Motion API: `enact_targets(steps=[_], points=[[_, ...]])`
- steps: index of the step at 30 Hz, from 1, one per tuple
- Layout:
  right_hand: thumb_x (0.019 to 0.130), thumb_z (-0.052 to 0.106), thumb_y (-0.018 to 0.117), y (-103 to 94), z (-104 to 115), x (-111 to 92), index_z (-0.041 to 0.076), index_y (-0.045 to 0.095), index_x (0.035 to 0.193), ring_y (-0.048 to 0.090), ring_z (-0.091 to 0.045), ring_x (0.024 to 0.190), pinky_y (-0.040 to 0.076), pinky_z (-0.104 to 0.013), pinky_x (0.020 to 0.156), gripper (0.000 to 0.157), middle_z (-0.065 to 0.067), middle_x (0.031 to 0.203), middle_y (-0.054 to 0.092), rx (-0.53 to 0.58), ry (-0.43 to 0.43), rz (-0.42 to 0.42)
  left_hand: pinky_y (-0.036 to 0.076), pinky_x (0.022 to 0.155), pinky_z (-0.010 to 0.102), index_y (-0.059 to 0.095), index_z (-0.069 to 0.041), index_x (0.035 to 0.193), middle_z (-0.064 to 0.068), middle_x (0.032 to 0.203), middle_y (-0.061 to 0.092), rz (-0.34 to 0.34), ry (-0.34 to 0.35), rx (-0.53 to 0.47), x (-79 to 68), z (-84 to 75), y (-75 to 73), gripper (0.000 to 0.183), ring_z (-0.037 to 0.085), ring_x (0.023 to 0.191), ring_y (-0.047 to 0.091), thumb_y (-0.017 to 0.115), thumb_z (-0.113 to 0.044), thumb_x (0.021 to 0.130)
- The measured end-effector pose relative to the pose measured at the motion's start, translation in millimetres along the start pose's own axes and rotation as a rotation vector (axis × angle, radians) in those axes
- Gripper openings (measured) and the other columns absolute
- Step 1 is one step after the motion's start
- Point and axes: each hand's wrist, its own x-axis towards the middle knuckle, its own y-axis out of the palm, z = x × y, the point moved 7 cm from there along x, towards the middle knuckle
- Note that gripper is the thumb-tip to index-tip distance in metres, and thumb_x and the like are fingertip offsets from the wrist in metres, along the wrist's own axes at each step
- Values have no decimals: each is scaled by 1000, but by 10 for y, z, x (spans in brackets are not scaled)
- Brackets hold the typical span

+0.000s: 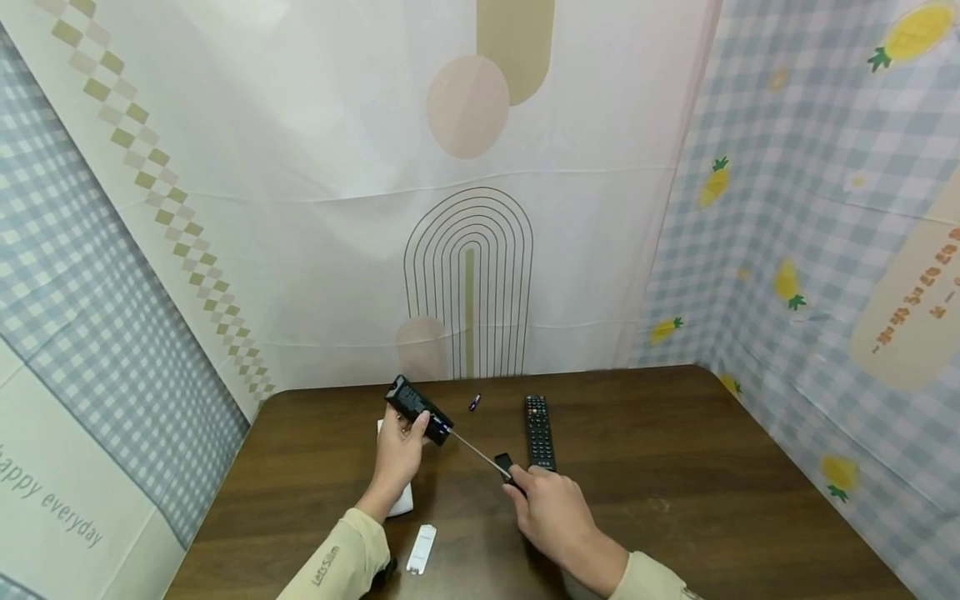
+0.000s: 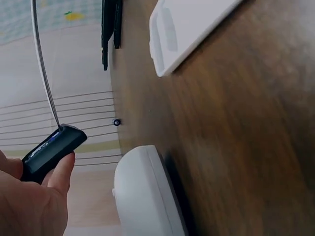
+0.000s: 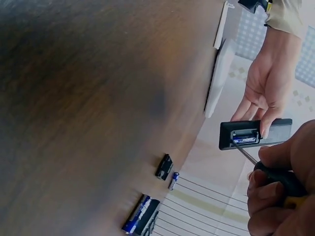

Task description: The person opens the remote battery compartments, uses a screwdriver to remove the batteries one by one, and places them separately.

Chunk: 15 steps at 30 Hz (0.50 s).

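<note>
Remote (image 1: 409,402), black, raised above surface (image 1: 645,442), pinched in left hand (image 1: 399,457); label print (image 3: 279,129) illegible. Screwdriver (image 3: 281,180) gripped in right hand (image 1: 557,510), tip at battery (image 3: 244,140) in remote's uncovered compartment. Left sleeve (image 1: 345,550) lettered "Let's"; wall cloth (image 1: 75,479) reads "everyday".

head: above, forward-down | wrists: near, sideways, right perhaps blurred | shared: held remote (image 1: 409,402)
</note>
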Motion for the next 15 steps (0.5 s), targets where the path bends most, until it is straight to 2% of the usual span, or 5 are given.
enact_targets(steps=[4,9,13,15], points=[[96,20,80,-10,-28,22,9,81,108,56,-1,61,46,-23,53,16,0,80,73,46,-3,23,65,94,38,41,-2,150,36,142,62,12,-28,-56,12,36,7,42,44,126,69,55,-11,112],[97,20,79,8,-129,42,8,82,111,59,0,67,46,-22,57,19,-3,89,79,151,42,57,65,92,41,40,-1,150,38,140,62,12,-55,-111,21,91,-8,42,45,122,71,54,-11,112],[99,21,77,75,-224,35,3,80,118,61,0,71,47,-20,59,26,-10,105,83,280,113,105,66,92,42,37,2,150,41,139,61,22,-55,-137,21,98,-9,43,45,118,73,52,-13,113],[101,21,75,119,-278,25,1,79,122,59,0,67,47,-20,55,29,-14,111,83,368,165,135,66,91,41,36,3,150,42,139,61,28,-65,-163,26,112,-9,43,44,116,74,52,-13,113]])
